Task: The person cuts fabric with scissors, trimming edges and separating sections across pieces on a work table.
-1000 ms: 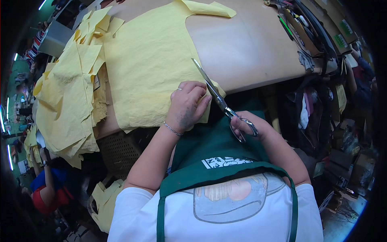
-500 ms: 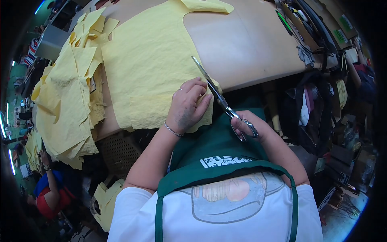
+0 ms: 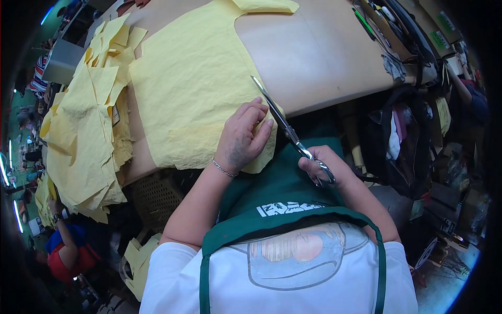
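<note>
A large yellow sheet [image 3: 193, 73] lies on the table, its near edge hanging over the table's front. On its near right part rests my left hand [image 3: 244, 133], fingers bent and thumb close to the index finger; the sheet's edge passes under them. My right hand [image 3: 324, 163] is closed round the handles of long metal scissors [image 3: 285, 125]. Their blades point up and left, along the sheet's right edge, beside my left fingertips. The blades look nearly closed.
Yellow pieces [image 3: 83, 131] are heaped on the left of the table [image 3: 324, 57]. A box of pens and tools [image 3: 387, 26] stands at the back right. A perforated brown chair [image 3: 154, 199] is below the table edge. Another person [image 3: 68, 251] is at the lower left.
The yellow sheet and heap have shifted slightly left in view. The scissors' handles have come closer together in my right hand. My left hand has barely moved.
</note>
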`<state>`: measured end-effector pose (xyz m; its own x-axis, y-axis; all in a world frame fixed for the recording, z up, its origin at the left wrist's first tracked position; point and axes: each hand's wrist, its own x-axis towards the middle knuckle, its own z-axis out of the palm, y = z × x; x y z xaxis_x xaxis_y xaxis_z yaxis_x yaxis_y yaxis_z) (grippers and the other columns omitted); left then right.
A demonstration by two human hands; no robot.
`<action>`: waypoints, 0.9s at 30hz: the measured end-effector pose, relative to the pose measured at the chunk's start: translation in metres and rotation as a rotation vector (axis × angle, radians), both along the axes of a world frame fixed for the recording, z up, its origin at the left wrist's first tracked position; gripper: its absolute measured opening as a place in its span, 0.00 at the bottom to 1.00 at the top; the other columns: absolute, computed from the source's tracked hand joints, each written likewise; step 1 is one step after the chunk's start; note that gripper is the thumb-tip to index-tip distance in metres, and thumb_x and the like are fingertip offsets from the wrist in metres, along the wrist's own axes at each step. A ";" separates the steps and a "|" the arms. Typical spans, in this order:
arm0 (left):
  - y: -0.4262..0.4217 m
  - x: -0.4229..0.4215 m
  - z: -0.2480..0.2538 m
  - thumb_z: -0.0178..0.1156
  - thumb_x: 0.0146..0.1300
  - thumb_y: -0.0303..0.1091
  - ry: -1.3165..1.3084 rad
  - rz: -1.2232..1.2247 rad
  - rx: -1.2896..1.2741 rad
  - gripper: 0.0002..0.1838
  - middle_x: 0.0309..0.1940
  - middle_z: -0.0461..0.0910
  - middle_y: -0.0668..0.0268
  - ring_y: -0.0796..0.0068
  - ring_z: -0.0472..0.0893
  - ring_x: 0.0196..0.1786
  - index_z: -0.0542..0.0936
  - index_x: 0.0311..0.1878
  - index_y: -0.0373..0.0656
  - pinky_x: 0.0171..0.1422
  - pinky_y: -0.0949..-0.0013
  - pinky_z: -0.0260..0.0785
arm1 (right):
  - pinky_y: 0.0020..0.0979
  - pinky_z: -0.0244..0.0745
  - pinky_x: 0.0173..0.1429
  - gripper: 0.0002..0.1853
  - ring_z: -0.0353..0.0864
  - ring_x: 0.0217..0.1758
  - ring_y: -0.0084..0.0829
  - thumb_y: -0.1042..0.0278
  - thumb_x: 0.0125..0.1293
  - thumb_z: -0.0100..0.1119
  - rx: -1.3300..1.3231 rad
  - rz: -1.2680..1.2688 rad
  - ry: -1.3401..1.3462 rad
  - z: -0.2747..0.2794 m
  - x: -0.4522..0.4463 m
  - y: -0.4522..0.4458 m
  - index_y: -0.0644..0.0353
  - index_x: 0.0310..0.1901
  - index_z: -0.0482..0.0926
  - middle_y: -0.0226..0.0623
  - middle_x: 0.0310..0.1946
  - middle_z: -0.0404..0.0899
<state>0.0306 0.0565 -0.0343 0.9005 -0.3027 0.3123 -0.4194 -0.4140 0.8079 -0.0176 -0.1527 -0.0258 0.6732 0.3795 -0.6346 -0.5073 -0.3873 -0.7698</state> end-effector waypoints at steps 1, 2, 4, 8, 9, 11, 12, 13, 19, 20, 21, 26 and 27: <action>0.000 0.000 0.000 0.56 0.55 0.26 0.001 0.000 0.002 0.05 0.38 0.74 0.57 0.57 0.73 0.52 0.70 0.30 0.36 0.49 0.67 0.66 | 0.21 0.63 0.18 0.32 0.66 0.14 0.17 0.29 0.43 0.56 -0.017 0.004 -0.002 0.000 0.000 0.000 0.58 0.18 0.67 0.25 0.11 0.65; -0.001 0.000 0.000 0.56 0.55 0.26 0.001 0.001 0.004 0.05 0.38 0.74 0.57 0.57 0.73 0.53 0.70 0.30 0.36 0.49 0.67 0.66 | 0.21 0.63 0.18 0.32 0.66 0.14 0.17 0.30 0.43 0.56 -0.020 0.007 -0.002 0.000 0.000 0.000 0.58 0.18 0.67 0.25 0.11 0.65; -0.001 0.000 0.001 0.56 0.55 0.26 0.003 0.003 0.005 0.05 0.38 0.74 0.57 0.57 0.73 0.53 0.70 0.30 0.36 0.49 0.67 0.66 | 0.21 0.63 0.18 0.32 0.67 0.14 0.17 0.30 0.44 0.56 -0.026 0.012 -0.001 0.000 -0.001 -0.001 0.58 0.18 0.67 0.25 0.11 0.65; -0.003 0.001 0.001 0.55 0.55 0.26 0.013 0.010 -0.014 0.05 0.38 0.74 0.57 0.57 0.73 0.53 0.70 0.30 0.36 0.50 0.67 0.66 | 0.21 0.63 0.19 0.32 0.67 0.14 0.17 0.31 0.44 0.56 -0.017 -0.001 0.009 0.000 -0.001 -0.001 0.58 0.19 0.68 0.25 0.11 0.66; -0.004 0.000 0.001 0.55 0.55 0.26 0.017 0.011 -0.020 0.05 0.38 0.74 0.57 0.57 0.73 0.52 0.70 0.30 0.36 0.50 0.67 0.66 | 0.21 0.64 0.19 0.32 0.67 0.14 0.17 0.30 0.44 0.55 -0.016 0.006 0.006 0.001 -0.001 -0.001 0.59 0.19 0.68 0.25 0.12 0.66; -0.005 0.000 0.003 0.55 0.55 0.26 0.035 -0.007 -0.021 0.05 0.38 0.74 0.56 0.57 0.73 0.52 0.70 0.31 0.36 0.50 0.67 0.66 | 0.21 0.64 0.20 0.33 0.68 0.15 0.17 0.28 0.43 0.54 0.001 0.015 -0.007 -0.002 -0.001 -0.002 0.59 0.20 0.68 0.26 0.13 0.66; -0.005 -0.001 0.005 0.55 0.55 0.26 0.044 -0.017 -0.022 0.05 0.38 0.74 0.56 0.57 0.74 0.51 0.70 0.31 0.36 0.50 0.67 0.66 | 0.21 0.64 0.20 0.34 0.68 0.16 0.18 0.27 0.43 0.53 0.017 0.016 -0.016 -0.007 0.000 -0.002 0.59 0.21 0.68 0.26 0.13 0.66; -0.007 -0.003 0.006 0.55 0.55 0.26 0.046 -0.032 -0.027 0.05 0.38 0.74 0.56 0.57 0.74 0.51 0.70 0.31 0.36 0.50 0.66 0.66 | 0.21 0.64 0.21 0.35 0.68 0.16 0.18 0.26 0.42 0.52 0.033 0.016 -0.026 -0.010 0.001 -0.002 0.59 0.22 0.68 0.27 0.14 0.67; -0.017 -0.012 0.009 0.55 0.56 0.26 0.050 -0.070 -0.066 0.05 0.38 0.73 0.54 0.57 0.74 0.49 0.69 0.30 0.36 0.50 0.66 0.66 | 0.21 0.66 0.22 0.38 0.69 0.17 0.19 0.23 0.40 0.49 0.101 -0.035 -0.006 -0.012 0.008 -0.002 0.59 0.25 0.69 0.29 0.16 0.67; -0.016 -0.013 0.008 0.55 0.56 0.27 0.068 -0.078 -0.070 0.06 0.38 0.73 0.54 0.57 0.74 0.48 0.69 0.30 0.36 0.51 0.66 0.66 | 0.21 0.66 0.22 0.38 0.70 0.17 0.19 0.23 0.40 0.49 0.095 -0.036 -0.013 -0.011 0.007 -0.003 0.59 0.25 0.69 0.29 0.16 0.68; -0.016 -0.013 0.008 0.55 0.56 0.26 0.069 -0.081 -0.068 0.06 0.38 0.73 0.54 0.57 0.74 0.48 0.68 0.31 0.36 0.51 0.66 0.66 | 0.21 0.66 0.22 0.38 0.70 0.17 0.19 0.22 0.39 0.49 0.088 -0.039 -0.021 -0.011 0.007 -0.004 0.59 0.25 0.69 0.29 0.16 0.68; -0.017 -0.013 0.006 0.55 0.56 0.26 0.071 -0.073 -0.048 0.06 0.38 0.73 0.54 0.57 0.74 0.47 0.68 0.32 0.36 0.51 0.66 0.65 | 0.21 0.66 0.21 0.38 0.70 0.16 0.20 0.23 0.39 0.50 0.024 -0.052 -0.045 -0.005 0.004 -0.007 0.60 0.24 0.69 0.28 0.14 0.68; -0.017 -0.013 0.006 0.55 0.56 0.26 0.065 -0.073 -0.047 0.06 0.38 0.73 0.54 0.58 0.74 0.47 0.68 0.32 0.36 0.51 0.66 0.65 | 0.21 0.66 0.21 0.38 0.70 0.16 0.20 0.23 0.39 0.50 0.019 -0.051 -0.044 -0.005 0.003 -0.007 0.60 0.24 0.69 0.28 0.14 0.68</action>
<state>0.0176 0.0393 -0.0286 0.8954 -0.3548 0.2690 -0.3928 -0.3449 0.8525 -0.0142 -0.1594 -0.0304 0.7191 0.3558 -0.5969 -0.4912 -0.3474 -0.7988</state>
